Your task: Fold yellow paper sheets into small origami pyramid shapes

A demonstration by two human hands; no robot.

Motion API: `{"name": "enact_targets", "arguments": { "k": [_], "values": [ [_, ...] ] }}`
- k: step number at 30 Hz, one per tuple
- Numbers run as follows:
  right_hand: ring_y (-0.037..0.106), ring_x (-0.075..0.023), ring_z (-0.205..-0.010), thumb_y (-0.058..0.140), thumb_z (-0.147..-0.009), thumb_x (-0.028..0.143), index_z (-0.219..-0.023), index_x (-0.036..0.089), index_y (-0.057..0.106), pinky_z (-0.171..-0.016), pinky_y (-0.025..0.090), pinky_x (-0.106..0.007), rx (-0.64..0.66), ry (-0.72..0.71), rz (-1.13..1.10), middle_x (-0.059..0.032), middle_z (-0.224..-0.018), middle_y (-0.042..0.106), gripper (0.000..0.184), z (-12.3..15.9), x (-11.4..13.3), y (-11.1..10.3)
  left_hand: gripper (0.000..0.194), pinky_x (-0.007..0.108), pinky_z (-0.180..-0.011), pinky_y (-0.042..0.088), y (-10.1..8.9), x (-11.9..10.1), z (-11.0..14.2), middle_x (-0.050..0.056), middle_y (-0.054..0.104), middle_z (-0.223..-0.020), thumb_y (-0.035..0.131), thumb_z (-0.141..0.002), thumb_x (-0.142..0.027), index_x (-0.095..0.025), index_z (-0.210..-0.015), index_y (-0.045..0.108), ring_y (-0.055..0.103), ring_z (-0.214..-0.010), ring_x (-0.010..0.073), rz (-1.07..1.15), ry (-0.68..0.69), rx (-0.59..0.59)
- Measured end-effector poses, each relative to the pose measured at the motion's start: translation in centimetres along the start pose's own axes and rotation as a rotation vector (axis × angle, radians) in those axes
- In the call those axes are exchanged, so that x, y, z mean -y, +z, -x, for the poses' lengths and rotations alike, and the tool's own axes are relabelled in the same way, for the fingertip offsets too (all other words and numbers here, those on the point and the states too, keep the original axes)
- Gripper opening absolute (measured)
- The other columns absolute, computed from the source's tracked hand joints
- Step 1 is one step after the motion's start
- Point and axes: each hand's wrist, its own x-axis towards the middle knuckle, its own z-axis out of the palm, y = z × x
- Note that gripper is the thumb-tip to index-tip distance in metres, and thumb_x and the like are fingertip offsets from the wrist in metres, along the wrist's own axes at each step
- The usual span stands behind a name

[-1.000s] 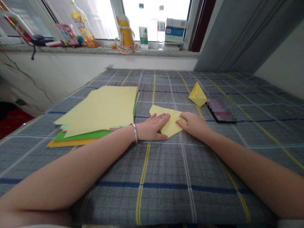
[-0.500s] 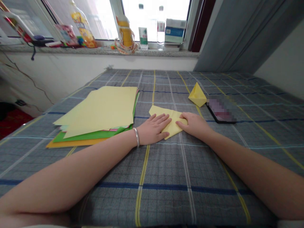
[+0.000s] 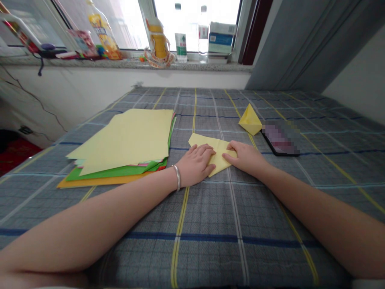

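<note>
A folded yellow paper (image 3: pixel 210 144) lies flat on the grey checked cloth (image 3: pixel 210 216) in the middle of the view. My left hand (image 3: pixel 195 163) rests on the paper's left part, fingers curled and pressing down on it. My right hand (image 3: pixel 245 157) presses the paper's right edge, fingers together with the tips on the fold. A silver bracelet (image 3: pixel 177 177) circles my left wrist. Neither hand lifts the paper off the cloth.
A stack of coloured sheets (image 3: pixel 126 144), pale yellow on top, lies to the left. A finished yellow paper pyramid (image 3: pixel 250 120) stands beyond my right hand, beside a dark phone (image 3: pixel 281 139). Bottles (image 3: pixel 158 40) and boxes (image 3: pixel 221 38) line the windowsill at the back.
My left hand's fingers have curled from flat to bent and slid a little toward me over the paper. The right hand stays on the paper's right edge.
</note>
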Motion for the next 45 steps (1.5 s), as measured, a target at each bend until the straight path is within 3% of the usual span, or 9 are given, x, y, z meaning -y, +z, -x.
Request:
{"name": "enact_targets", "arguments": {
  "k": [4, 14, 20, 23, 25, 28, 30, 35, 45],
  "values": [
    [0.063, -0.0233, -0.082, 0.054, -0.084, 0.042, -0.103, 0.022, 0.056, -0.067, 0.041, -0.031, -0.008, 0.019, -0.048, -0.0064, -0.094, 0.069, 0.028, 0.1, 0.0, 0.1, 0.048, 0.047, -0.115, 0.022, 0.1, -0.1, -0.1, 0.012, 0.042, -0.142, 0.034, -0.096, -0.037, -0.017, -0.139, 0.038, 0.035, -0.135, 0.0255, -0.017, 0.011, -0.009],
    [0.062, -0.0233, -0.081, 0.053, -0.084, 0.042, -0.098, 0.022, 0.057, -0.066, 0.040, -0.031, -0.025, -0.005, -0.019, -0.0057, -0.089, 0.068, 0.024, 0.2, -0.1, 0.1, 0.052, 0.046, -0.116, 0.018, -0.3, -0.3, -0.3, 0.006, 0.032, -0.153, 0.027, -0.098, -0.037, -0.018, -0.146, 0.031, 0.024, -0.142, 0.0266, -0.116, 0.074, 0.072],
    [0.061, -0.0225, -0.082, 0.055, -0.084, 0.040, -0.096, 0.021, 0.059, -0.069, 0.042, -0.032, -0.070, -0.038, -0.051, -0.0065, -0.091, 0.067, 0.023, 0.2, -0.4, 0.4, 0.054, 0.045, -0.116, 0.018, -0.5, -0.2, -0.4, 0.008, 0.035, -0.152, 0.027, -0.098, -0.041, -0.016, -0.145, 0.032, 0.025, -0.141, 0.0264, -0.151, 0.083, 0.085],
    [0.058, -0.0246, -0.094, 0.059, -0.083, 0.037, -0.096, 0.019, 0.063, -0.082, 0.043, -0.036, -0.186, -0.161, -0.031, -0.0085, -0.100, 0.065, 0.022, 0.5, -0.5, 0.1, 0.053, 0.045, -0.115, 0.019, -0.5, -0.1, -0.4, 0.009, 0.037, -0.150, 0.027, -0.098, -0.041, -0.015, -0.145, 0.033, 0.026, -0.141, 0.0264, -0.156, 0.098, 0.080],
    [0.056, -0.0252, -0.102, 0.058, -0.085, 0.036, -0.093, 0.021, 0.066, -0.090, 0.040, -0.039, -0.226, -0.320, -0.011, -0.0072, -0.104, 0.066, 0.019, 1.0, -0.3, -0.2, 0.052, 0.044, -0.115, 0.019, -0.5, 0.0, -0.5, 0.009, 0.039, -0.149, 0.029, -0.098, -0.041, -0.015, -0.143, 0.036, 0.028, -0.140, 0.0266, -0.157, 0.109, 0.072],
    [0.057, -0.0214, -0.101, 0.047, -0.093, 0.033, -0.089, 0.025, 0.069, -0.094, 0.039, -0.038, -0.083, -0.638, -0.033, -0.0028, -0.100, 0.070, 0.024, 1.9, 0.2, -0.8, 0.051, 0.044, -0.115, 0.020, -0.4, 0.2, -0.6, 0.009, 0.038, -0.149, 0.029, -0.099, -0.041, -0.015, -0.142, 0.037, 0.029, -0.139, 0.0267, -0.154, 0.134, 0.064],
    [0.058, -0.0198, -0.101, 0.042, -0.096, 0.030, -0.095, 0.026, 0.070, -0.092, 0.041, -0.036, -0.006, -0.750, -0.041, -0.0029, -0.100, 0.071, 0.029, 2.4, 0.6, -1.1, 0.052, 0.044, -0.115, 0.019, -0.3, 0.4, -0.7, 0.008, 0.034, -0.152, 0.026, -0.100, -0.040, -0.016, -0.144, 0.035, 0.028, -0.140, 0.0264, -0.152, 0.155, 0.072],
    [0.059, -0.0171, -0.098, 0.039, -0.097, 0.024, -0.109, 0.025, 0.069, -0.088, 0.044, -0.032, 0.041, -0.809, -0.045, -0.0027, -0.104, 0.071, 0.032, 2.8, 0.8, -1.5, 0.056, 0.044, -0.117, 0.014, -0.4, 1.1, -0.9, 0.007, 0.024, -0.157, 0.026, -0.100, -0.042, -0.014, -0.148, 0.028, 0.019, -0.144, 0.0269, -0.142, 0.168, 0.168],
    [0.059, -0.0181, -0.101, 0.050, -0.091, 0.022, -0.112, 0.027, 0.069, -0.088, 0.045, -0.034, 0.050, -0.834, -0.012, -0.0026, -0.105, 0.069, 0.029, 2.6, 0.3, -1.5, 0.070, 0.043, -0.119, 0.007, -1.6, 1.7, -1.3, 0.005, 0.010, -0.159, 0.038, -0.093, -0.048, -0.016, -0.152, 0.017, 0.004, -0.148, 0.0248, -0.088, 0.145, 0.331]
  ]
}}
